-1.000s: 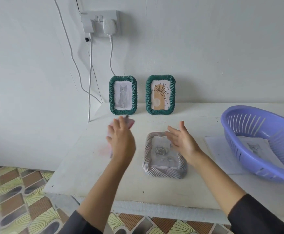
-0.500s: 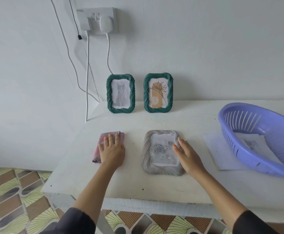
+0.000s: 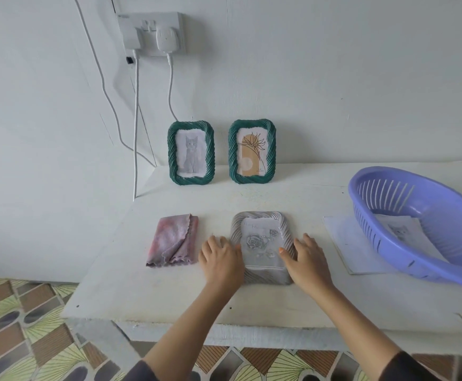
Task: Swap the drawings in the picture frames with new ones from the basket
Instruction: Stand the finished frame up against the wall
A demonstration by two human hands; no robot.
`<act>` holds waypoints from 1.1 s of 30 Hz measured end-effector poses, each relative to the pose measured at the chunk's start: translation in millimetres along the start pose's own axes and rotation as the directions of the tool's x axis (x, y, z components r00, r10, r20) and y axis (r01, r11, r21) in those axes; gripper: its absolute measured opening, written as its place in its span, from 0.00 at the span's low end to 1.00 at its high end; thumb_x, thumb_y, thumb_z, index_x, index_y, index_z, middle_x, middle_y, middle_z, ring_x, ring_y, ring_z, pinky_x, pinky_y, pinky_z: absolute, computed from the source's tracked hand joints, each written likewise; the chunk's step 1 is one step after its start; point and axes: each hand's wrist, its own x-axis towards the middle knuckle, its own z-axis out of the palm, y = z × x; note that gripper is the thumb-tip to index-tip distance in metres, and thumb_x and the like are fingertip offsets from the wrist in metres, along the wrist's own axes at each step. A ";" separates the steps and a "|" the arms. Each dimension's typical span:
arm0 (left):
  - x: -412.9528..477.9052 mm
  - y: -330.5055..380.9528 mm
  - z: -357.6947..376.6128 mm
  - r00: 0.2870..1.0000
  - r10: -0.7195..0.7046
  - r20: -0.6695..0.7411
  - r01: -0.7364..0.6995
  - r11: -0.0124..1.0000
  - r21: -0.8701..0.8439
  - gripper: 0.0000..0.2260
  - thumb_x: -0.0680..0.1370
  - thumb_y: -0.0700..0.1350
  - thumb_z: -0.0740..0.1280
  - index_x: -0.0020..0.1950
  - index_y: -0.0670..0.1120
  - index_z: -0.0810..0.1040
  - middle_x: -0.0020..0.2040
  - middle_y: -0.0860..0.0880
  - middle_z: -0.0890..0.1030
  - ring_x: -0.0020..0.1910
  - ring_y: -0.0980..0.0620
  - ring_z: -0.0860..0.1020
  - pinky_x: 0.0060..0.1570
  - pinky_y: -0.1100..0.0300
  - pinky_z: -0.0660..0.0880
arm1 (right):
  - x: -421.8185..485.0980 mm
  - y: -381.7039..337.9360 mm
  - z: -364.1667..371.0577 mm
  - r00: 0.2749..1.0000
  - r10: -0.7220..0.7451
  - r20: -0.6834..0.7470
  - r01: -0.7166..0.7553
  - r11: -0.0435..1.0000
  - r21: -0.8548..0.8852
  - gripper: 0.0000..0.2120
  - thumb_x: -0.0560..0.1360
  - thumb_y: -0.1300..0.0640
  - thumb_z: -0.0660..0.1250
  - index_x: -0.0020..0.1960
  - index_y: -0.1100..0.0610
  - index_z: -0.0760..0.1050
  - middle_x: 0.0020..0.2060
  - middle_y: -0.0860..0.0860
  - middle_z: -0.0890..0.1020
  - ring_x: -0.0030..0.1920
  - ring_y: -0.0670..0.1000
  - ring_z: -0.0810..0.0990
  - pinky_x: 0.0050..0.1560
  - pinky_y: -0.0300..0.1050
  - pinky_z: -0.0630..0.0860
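The grey frame (image 3: pixel 262 243) lies face up on the desk (image 3: pixel 279 303), between the hands. The left hand (image 3: pixel 220 259) and right hand (image 3: pixel 306 262) rest flat on its side edges, fingers straight, gripping nothing. It seems best to lift both edges evenly, then turn it over.

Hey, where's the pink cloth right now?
In the head view the folded pink cloth lies flat on the white table, on the person's left, just left of the left hand and the grey frame.
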 end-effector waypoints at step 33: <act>130.9 162.2 -76.1 0.963 0.200 0.181 0.132 0.237 -0.962 0.11 0.65 0.33 0.64 0.40 0.46 0.69 0.38 0.45 0.75 0.36 0.47 0.74 0.34 0.56 0.69 | 158.7 6.3 -214.6 0.970 -0.080 0.230 -0.141 0.583 0.800 0.07 0.72 0.65 0.60 0.40 0.56 0.72 0.34 0.50 0.74 0.34 0.49 0.74 0.40 0.42 0.74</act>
